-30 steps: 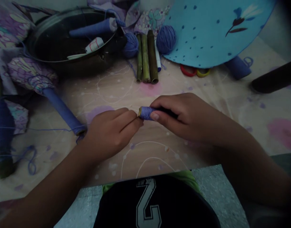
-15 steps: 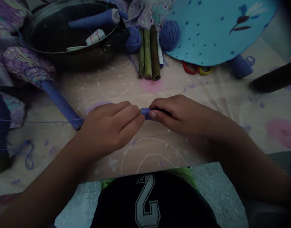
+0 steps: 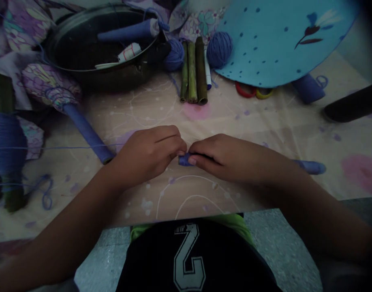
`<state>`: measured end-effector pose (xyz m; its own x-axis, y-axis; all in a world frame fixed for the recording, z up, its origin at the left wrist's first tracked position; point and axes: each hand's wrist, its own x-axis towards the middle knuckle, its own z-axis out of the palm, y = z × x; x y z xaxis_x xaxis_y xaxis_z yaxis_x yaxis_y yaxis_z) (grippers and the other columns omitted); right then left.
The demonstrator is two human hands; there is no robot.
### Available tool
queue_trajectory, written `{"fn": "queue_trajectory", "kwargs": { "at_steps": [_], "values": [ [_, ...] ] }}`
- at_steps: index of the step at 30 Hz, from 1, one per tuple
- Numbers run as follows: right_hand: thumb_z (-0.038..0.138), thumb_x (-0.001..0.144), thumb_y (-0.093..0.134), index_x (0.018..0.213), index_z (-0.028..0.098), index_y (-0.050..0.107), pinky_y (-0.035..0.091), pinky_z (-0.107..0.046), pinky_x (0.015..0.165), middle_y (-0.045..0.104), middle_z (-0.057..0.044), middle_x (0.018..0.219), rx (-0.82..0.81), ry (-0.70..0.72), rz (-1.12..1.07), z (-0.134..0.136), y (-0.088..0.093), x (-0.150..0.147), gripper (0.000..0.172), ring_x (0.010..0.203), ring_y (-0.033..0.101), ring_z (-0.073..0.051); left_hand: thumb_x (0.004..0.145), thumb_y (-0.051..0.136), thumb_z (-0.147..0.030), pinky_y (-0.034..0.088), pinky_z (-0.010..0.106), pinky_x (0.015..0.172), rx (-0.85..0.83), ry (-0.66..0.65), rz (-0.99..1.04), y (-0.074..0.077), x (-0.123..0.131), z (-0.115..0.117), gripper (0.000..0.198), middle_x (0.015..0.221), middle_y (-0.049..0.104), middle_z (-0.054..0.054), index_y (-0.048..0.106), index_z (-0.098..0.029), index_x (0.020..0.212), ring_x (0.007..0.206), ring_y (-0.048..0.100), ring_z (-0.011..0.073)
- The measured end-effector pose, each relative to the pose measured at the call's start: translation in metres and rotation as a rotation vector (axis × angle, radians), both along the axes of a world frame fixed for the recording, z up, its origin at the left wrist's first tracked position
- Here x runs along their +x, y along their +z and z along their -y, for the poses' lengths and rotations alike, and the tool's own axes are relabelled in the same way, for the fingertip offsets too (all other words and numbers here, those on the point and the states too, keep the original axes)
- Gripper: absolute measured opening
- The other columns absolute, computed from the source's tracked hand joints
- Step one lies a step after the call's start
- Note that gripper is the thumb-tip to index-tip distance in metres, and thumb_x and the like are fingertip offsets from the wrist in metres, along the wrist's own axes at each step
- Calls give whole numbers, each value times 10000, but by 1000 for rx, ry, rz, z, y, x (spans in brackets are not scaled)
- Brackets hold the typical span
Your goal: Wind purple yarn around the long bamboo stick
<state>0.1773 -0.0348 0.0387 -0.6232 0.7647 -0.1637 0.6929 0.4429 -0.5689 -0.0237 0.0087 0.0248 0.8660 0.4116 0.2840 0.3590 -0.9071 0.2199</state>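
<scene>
Near the table's front edge, my right hand (image 3: 225,158) is closed around a thin stick wrapped in purple-blue yarn. The wrapped end (image 3: 183,159) pokes out past my thumb, and a blue far end (image 3: 314,167) appears beyond my right forearm. My left hand (image 3: 155,150) pinches a strand of yarn (image 3: 67,147) just above the wrapped end, its fingertips close to my right fingers. That strand stretches leftward across the table to a thick winding of blue yarn (image 3: 6,142) on a green stalk. My palms hide the stick's middle.
A dark pot (image 3: 107,81) with a blue cone inside stands back left. A cloth-headed stick with a blue handle (image 3: 85,132) lies left. Behind my hands are bamboo pieces (image 3: 192,73), a yarn ball (image 3: 219,49), scissors (image 3: 246,90), a blue fan-like panel (image 3: 265,48) and a dark tube (image 3: 353,103).
My right hand and the wrapped end have moved slightly down, and the stick's far end now shows at right. My left fingers have lifted off the end to just above it.
</scene>
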Motion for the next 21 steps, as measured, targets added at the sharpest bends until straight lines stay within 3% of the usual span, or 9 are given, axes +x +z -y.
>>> {"fn": "queue_trajectory", "kwargs": {
  "at_steps": [8, 15, 18, 21],
  "values": [
    [333, 935, 364, 864, 153, 588, 329, -242, 610, 610, -24, 743, 20, 20, -79, 1, 4, 0, 296, 631, 512, -111, 868, 472, -272, 448, 247, 624, -239, 14, 126, -2, 2, -9, 182, 721, 616, 25, 592, -189, 758, 687, 567, 128],
    [372, 936, 367, 790, 142, 561, 301, -230, 564, 531, 11, 639, 37, -12, -166, 0, 13, 9, 334, 563, 449, -87, 859, 486, -270, 402, 187, 510, -803, 146, 365, -12, 14, 2, 166, 656, 580, -10, 554, -150, 766, 567, 516, 80],
    [435, 936, 349, 788, 138, 562, 297, -225, 545, 504, 17, 606, 52, -49, -199, -2, 16, 16, 394, 549, 435, -83, 866, 476, -267, 412, 194, 534, -738, 201, 415, -16, 19, 11, 167, 666, 567, -8, 542, -150, 767, 587, 514, 84],
    [457, 927, 370, 790, 143, 559, 303, -221, 542, 516, 16, 614, 64, -124, -212, -3, 19, 20, 392, 553, 440, -81, 871, 468, -248, 447, 227, 598, -395, 174, 368, -20, 22, 20, 177, 695, 577, 18, 548, -148, 748, 646, 539, 108]
  ]
}}
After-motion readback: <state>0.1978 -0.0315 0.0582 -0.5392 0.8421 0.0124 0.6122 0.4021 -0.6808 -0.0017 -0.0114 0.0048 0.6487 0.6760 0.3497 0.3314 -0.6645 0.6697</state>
